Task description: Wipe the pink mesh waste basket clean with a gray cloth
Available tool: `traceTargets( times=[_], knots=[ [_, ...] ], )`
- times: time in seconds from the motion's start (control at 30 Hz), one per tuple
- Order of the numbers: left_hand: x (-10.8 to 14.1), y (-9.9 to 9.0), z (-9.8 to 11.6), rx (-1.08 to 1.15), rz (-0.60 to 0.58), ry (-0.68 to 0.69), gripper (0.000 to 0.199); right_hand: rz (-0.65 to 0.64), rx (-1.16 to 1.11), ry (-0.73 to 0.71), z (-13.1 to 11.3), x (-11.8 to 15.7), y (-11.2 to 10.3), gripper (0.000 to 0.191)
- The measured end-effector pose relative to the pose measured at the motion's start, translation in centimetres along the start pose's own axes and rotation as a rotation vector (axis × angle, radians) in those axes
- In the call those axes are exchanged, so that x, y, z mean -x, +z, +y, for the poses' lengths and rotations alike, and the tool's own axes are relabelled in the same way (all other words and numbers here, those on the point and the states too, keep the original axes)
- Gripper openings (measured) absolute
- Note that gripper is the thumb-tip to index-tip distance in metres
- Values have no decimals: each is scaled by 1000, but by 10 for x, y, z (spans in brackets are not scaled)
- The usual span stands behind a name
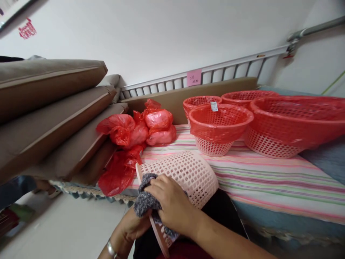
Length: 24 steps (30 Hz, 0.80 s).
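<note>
A pale pink perforated plastic basket [188, 172] lies on its side across my lap, its rim facing lower left. My left hand [137, 223], with a silver bracelet on the wrist, is closed at the basket's rim; the cloth partly hides its fingers. In my right hand [172, 203] is a dark grey fuzzy cloth [145, 203], bunched over the rim and pressed against the basket's side. Part of the cloth hangs inside, showing through the rim opening.
Several baskets [212, 145] lined with red plastic bags stand on a striped sheet [258, 180] at right. Knotted red bags [159, 122] sit behind my basket. Stacked grey-brown cushions [54, 111] rise at left. A metal railing [172, 83] with a pink note [194, 77] runs behind.
</note>
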<state>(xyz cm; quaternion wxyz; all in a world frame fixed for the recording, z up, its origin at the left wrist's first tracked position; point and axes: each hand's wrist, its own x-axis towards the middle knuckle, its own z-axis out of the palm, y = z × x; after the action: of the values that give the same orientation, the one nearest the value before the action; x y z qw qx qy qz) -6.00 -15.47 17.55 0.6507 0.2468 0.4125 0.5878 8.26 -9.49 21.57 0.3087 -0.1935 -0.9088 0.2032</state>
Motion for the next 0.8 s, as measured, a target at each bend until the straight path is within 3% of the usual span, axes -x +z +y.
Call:
traceTargets(
  times=[0.13, 0.23, 0.3, 0.37, 0.43, 0.53, 0.6, 0.7, 0.8],
  knots=[
    [-1, -5, 3, 44, -82, 16, 58, 33, 7, 16, 0, 24, 10, 38],
    [-4, -5, 11, 142, -201, 42, 61, 29, 20, 8, 3, 35, 19, 46],
    [-7, 0, 17, 185, -212, 35, 57, 20, -2, 17, 7, 39, 17, 53],
    [-9, 9, 21, 148, -146, 52, 44, 41, -40, 43, 13, 40, 6, 58],
    [-8, 19, 19, 54, -107, 85, 34, 146, -44, 98, 18, 39, -13, 61],
    [-4, 30, 13, -106, -117, 116, 47, 304, 17, 148, 19, 38, -37, 61],
    [0, 32, 8, -205, -52, 132, 53, 236, 44, 100, 12, 35, -40, 59],
    [5, 30, 4, -279, 65, 151, 46, 48, 71, 36, 0, 26, -30, 53],
    [7, 25, 1, -278, 42, 150, 42, -54, 100, 32, -5, 9, -26, 46]
  ],
)
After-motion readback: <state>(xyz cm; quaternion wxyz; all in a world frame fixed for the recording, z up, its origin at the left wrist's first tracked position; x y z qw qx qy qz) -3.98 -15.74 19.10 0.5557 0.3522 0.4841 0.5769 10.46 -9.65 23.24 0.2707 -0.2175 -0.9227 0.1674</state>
